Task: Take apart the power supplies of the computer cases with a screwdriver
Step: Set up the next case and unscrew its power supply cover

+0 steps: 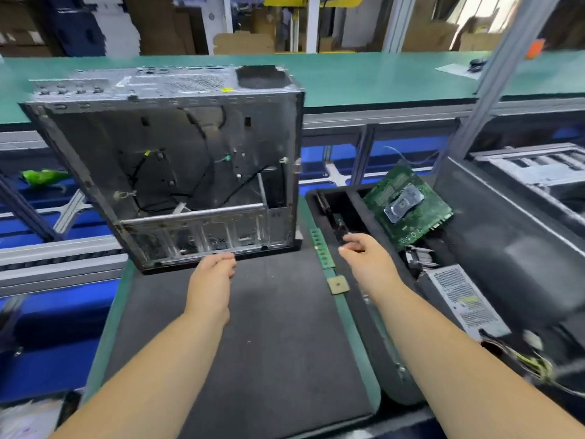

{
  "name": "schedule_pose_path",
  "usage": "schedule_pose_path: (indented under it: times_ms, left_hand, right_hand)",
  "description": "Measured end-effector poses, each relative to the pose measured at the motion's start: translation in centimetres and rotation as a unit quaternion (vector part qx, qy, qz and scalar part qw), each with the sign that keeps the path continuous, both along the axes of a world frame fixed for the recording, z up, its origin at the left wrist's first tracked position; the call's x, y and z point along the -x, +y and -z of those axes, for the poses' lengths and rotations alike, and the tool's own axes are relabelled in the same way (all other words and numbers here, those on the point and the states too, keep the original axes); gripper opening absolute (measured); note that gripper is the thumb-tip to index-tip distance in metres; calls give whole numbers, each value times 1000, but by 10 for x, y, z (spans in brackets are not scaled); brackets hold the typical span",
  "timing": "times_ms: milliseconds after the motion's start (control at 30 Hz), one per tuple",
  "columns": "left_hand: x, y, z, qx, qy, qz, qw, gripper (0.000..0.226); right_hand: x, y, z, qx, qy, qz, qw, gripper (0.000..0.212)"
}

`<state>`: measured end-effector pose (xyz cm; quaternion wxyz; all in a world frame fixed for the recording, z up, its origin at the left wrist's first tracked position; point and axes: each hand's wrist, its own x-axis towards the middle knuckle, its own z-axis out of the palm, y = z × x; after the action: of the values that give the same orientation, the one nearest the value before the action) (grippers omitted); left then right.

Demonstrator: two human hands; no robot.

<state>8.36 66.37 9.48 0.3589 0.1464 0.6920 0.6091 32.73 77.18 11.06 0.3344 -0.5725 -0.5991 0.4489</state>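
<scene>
Your forearms reach out over the dark mat [269, 327], nearest you. Your left hand [215, 270] has its fingers curled loosely at the near bottom edge of the computer case [177, 172]; whether it grips that edge is unclear. Your right hand [364, 258], right of the case, is relaxed and holds nothing. The case looks gutted, only loose cables inside. A power supply [462, 299] lies right of the case, beside a green circuit board [408, 204]. No screwdriver shows; opening that supply seems left.
</scene>
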Motion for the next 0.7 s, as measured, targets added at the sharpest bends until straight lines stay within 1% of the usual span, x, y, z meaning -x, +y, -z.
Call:
schedule_pose_path:
  times_ms: [100, 167, 233, 300, 367, 400, 467, 533, 600, 700]
  left_hand:
    - [-51, 8, -1, -1, 18, 51, 999, 16]
    - [-87, 16, -2, -2, 29, 95, 995, 18]
    - [-123, 23, -3, -3, 42, 131, 990, 22]
    - [-158, 29, -1, -3, 50, 157, 986, 24]
    - [-188, 34, 2, -4, 48, 173, 984, 22]
    - [-201, 36, 4, -6, 45, 179, 983, 20]
    - [-226, 39, 9, -7, 45, 188, 981, 17]
    - [-248, 41, 11, -3, 49, 203, 978, 16]
    - [-265, 42, 13, 1, 53, 215, 975, 17]
    - [-282, 43, 13, 4, 63, 215, 975, 17]
  right_hand:
    - [-53, 1, -1, -9, -45, 2, 999, 21]
    - [-91, 3, -2, -10, -80, 13, 997, 27]
    - [-128, 5, -2, -11, -132, 21, 991, 34]
    - [-164, 6, -1, -15, -209, 26, 978, 42]
    - [-194, 7, 2, -14, -295, 29, 955, 47]
    - [-207, 8, 4, -9, -325, 30, 945, 49]
    - [-229, 12, 10, 5, -355, 31, 934, 56]
    - [-245, 16, 19, 10, -371, 31, 928, 67]
    - [-255, 21, 29, 16, -394, 25, 919, 84]
    - [-260, 27, 40, 69, -426, -1, 902, 120]
